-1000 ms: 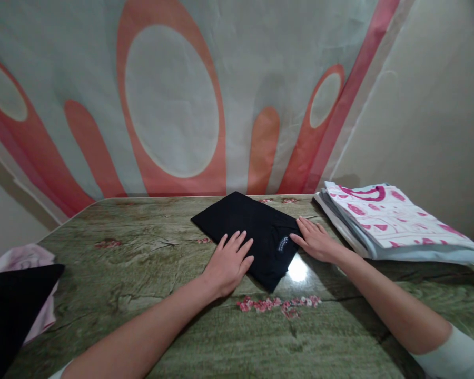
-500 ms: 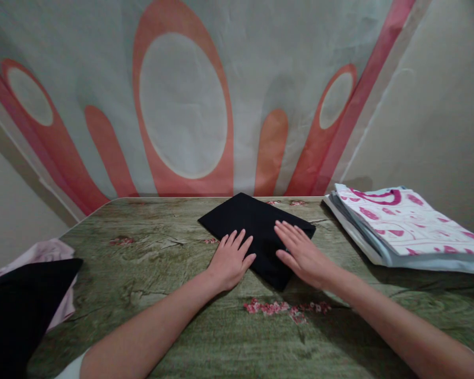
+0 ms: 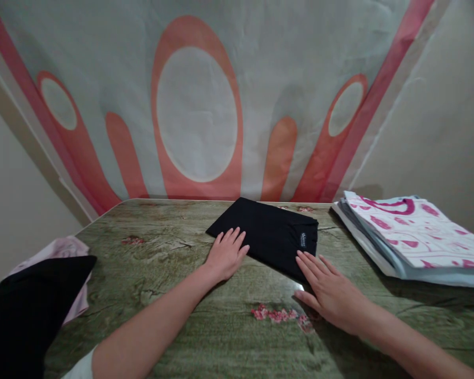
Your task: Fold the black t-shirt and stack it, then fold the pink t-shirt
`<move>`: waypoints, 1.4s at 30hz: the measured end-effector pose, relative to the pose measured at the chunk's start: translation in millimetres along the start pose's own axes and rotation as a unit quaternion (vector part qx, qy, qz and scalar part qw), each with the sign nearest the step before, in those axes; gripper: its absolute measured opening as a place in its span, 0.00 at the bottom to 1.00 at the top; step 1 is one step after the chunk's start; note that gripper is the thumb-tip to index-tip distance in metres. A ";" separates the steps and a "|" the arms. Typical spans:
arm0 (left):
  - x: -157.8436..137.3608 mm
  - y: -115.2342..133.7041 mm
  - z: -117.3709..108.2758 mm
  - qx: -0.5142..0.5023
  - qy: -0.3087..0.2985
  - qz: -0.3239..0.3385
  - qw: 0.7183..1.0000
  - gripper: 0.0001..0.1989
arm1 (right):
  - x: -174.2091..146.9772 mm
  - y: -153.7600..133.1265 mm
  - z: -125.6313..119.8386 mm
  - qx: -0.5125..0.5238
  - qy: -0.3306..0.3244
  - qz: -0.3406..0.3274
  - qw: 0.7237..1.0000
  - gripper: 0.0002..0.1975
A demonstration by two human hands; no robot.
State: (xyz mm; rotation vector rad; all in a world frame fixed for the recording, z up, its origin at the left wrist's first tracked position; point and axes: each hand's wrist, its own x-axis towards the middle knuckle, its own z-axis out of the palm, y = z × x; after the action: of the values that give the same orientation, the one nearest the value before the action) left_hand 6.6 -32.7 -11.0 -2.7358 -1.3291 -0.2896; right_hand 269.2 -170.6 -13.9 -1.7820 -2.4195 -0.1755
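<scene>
A folded black garment (image 3: 260, 226) lies flat near the table's far edge, a small pale logo showing at its right end. What sort of garment it is, I cannot tell. My left hand (image 3: 226, 255) rests with fingers spread on its near left edge. At the near right corner, the fingertips of my right hand (image 3: 326, 287) touch the cloth. That hand is stretched out, thumb apart from the fingers, with its palm over the table.
On the right sits a stack of folded clothes (image 3: 411, 231), a white and pink printed one on top. Black cloth (image 3: 27, 310) and pale pink cloth (image 3: 55, 250) lie at the left. The wood-patterned table (image 3: 161, 316) meets a printed wall hanging (image 3: 256, 79) behind.
My right hand has slid off the middle of the black garment toward its near right corner, uncovering the logo. The garment's right part lies differently. My left hand stays at its left edge.
</scene>
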 end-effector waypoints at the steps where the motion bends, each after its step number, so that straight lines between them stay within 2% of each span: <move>1: 1.5 -4.9 0.3 0.003 0.000 -0.011 1.000 0.26 | -1.4 3.1 0.5 -0.005 0.002 0.016 1.000 0.38; 5: 4.0 -13.7 1.3 0.006 -0.002 -0.032 0.999 0.29 | -1.8 0.5 -0.2 0.001 0.030 0.066 0.997 0.39; 7: 3.2 -12.1 0.8 0.008 -0.003 -0.033 0.999 0.30 | -0.8 -6.1 -0.6 0.016 0.031 0.050 0.998 0.38; 11: 0.3 -4.0 -6.5 0.026 0.003 -0.031 0.999 0.30 | -0.6 -11.4 -0.7 0.032 -0.007 -0.002 0.999 0.37; 15: -2.7 9.6 -21.6 0.049 0.013 -0.019 0.999 0.29 | 2.0 4.7 2.1 0.010 -0.017 0.024 1.000 0.38; 18: -9.1 28.0 -36.6 0.068 -0.003 -0.009 0.998 0.28 | 7.5 26.3 10.2 -0.007 -0.011 0.057 0.998 0.39; 21: -20.5 50.6 -55.5 0.042 -0.047 0.041 0.997 0.27 | 14.1 48.2 21.2 -0.027 0.001 0.110 0.994 0.40; 25: -29.2 66.1 -75.6 -0.092 -0.106 0.176 0.974 0.25 | 20.1 57.5 27.7 -0.043 0.042 0.168 0.984 0.39; 26: -28.1 64.6 -76.4 -0.113 -0.101 0.188 0.970 0.24 | 20.6 54.1 27.1 -0.042 0.051 0.168 0.984 0.39; 28: -22.1 54.5 -70.5 -0.124 -0.068 0.172 0.975 0.22 | 20.4 41.9 24.2 -0.031 0.055 0.151 0.986 0.39; 30: -13.7 37.4 -56.6 -0.105 -0.030 0.134 0.985 0.22 | 18.9 27.1 21.7 -0.009 0.043 0.128 0.991 0.37; 33: -3.2 8.7 -32.0 -0.063 -0.024 0.105 0.992 0.24 | 16.4 13.0 21.6 0.029 0.008 0.099 0.995 0.36; 37: 1.8 -13.5 -15.9 -0.044 -0.064 0.072 0.994 0.27 | 17.9 19.1 26.4 0.042 -0.014 0.124 0.991 0.36; 42: 1.2 -13.7 -17.2 -0.050 -0.078 0.049 0.994 0.29 | 24.0 40.1 32.8 0.026 -0.014 0.176 0.984 0.36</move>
State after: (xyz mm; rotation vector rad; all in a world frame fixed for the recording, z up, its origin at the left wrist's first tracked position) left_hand -5.7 -26.1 6.0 -2.9515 -1.2409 -0.1404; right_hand 299.3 -130.6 -41.4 -2.1601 -2.0582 -0.0488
